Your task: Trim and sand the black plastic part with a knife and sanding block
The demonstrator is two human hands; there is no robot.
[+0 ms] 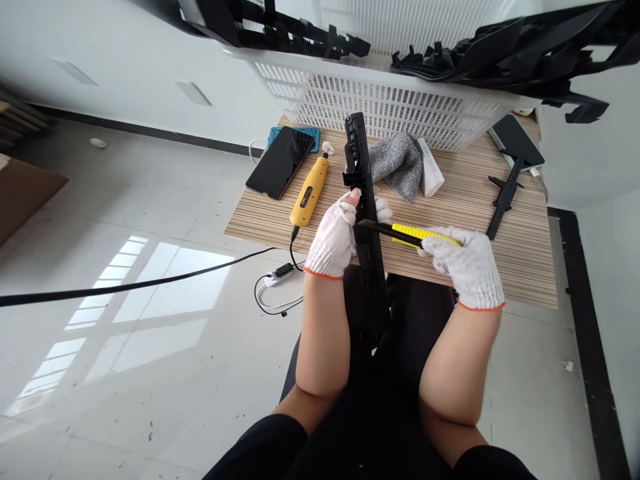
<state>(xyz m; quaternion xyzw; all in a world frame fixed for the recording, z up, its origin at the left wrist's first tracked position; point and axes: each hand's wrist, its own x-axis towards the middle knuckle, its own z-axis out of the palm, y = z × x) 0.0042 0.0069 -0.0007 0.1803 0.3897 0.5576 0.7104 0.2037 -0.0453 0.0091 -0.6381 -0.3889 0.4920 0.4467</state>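
My left hand [333, 233], in a white knit glove with a bare thumb tip, is closed around a long black plastic part [367, 200]. The part runs lengthwise away from my lap over the table's front edge; some gloved fingers show on its right side. In my gloved right hand [465, 260] is a yellow and black utility knife [410, 235]. Its dark blade points left and meets the part's edge just below my left thumb; whether it cuts in, I cannot tell. A grey cloth [397, 160] lies behind the part.
On the wood-grain table [525, 267] lie a yellow rotary tool [310, 193] with a cord, a black phone [281, 163], a white box [431, 170], a caliper [506, 197] and another dark device [517, 141]. A white plastic basket [370, 100] holding black parts [470, 60] stands at the back.
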